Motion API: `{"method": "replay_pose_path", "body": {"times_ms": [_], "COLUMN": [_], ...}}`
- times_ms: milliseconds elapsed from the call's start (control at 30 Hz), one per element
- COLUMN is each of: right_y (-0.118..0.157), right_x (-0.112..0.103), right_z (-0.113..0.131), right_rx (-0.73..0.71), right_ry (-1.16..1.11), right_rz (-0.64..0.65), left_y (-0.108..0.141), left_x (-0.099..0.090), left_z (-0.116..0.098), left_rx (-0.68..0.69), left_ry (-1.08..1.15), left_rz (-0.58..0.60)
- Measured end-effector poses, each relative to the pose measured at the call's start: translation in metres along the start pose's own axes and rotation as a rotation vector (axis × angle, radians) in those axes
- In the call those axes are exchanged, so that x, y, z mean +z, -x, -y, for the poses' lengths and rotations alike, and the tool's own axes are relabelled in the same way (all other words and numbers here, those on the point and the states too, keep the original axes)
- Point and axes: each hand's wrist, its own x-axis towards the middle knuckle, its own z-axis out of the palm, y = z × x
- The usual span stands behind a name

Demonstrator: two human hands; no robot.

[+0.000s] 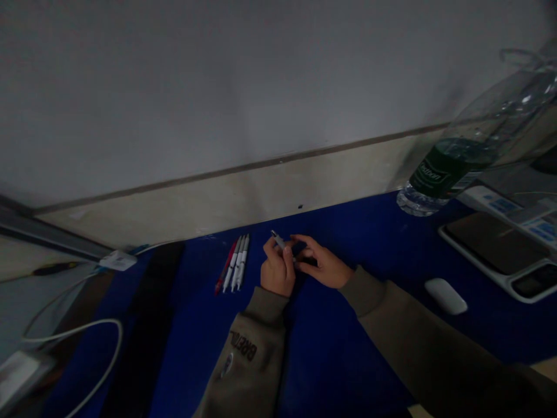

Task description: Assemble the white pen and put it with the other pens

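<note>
Over the middle of the blue table, my left hand (pixel 278 270) is closed around a pen (pixel 279 238) with a pale grey barrel. One end of the pen points up and away to the left. My right hand (pixel 321 262) is beside it with its fingers curled together at the pen's lower end; whether they grip the pen or a small part is too dark to tell. Left of my hands, several white pens (pixel 238 264) lie side by side, with a red pen (pixel 225 266) along their left edge.
A large clear bottle (pixel 452 159) with a green label stands at the back right. Near it are a scale (pixel 496 241) and a white mouse (pixel 446 296). A dark strip (pixel 148 325) and a white cable (pixel 117 342) lie at left. A wall (pixel 243 104) bounds the back.
</note>
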Motion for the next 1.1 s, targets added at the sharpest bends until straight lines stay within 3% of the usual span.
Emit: {"method": "replay_pose_path", "body": {"times_ms": [167, 333, 433, 533, 733, 1100], "right_y": [-0.003, -0.01, -0.014, -0.016, -0.015, -0.014], "right_x": [-0.003, -0.01, -0.015, -0.018, -0.018, -0.02], "right_z": [-0.003, -0.008, -0.011, -0.012, -0.013, -0.01], "right_rx": [0.032, 0.097, 0.14, 0.171, 0.184, 0.253], "right_ry": [-0.112, -0.36, -0.579, -0.707, -0.674, -1.055], "right_rz": [-0.071, -0.303, -0.493, -0.58, -0.556, -0.376], "left_y": [-0.006, -0.014, -0.015, -0.011, -0.004, -0.005], "left_x": [-0.002, -0.001, 0.0, 0.001, 0.001, 0.0], "left_z": [-0.003, 0.004, 0.007, 0.007, 0.0, -0.005], "left_rx": [-0.074, -0.242, -0.264, -0.189, -0.007, 0.089], "left_ry": [0.219, 0.514, 0.489, 0.31, -0.02, -0.217], "left_rz": [-0.007, -0.062, -0.014, 0.123, 0.336, 0.366]}}
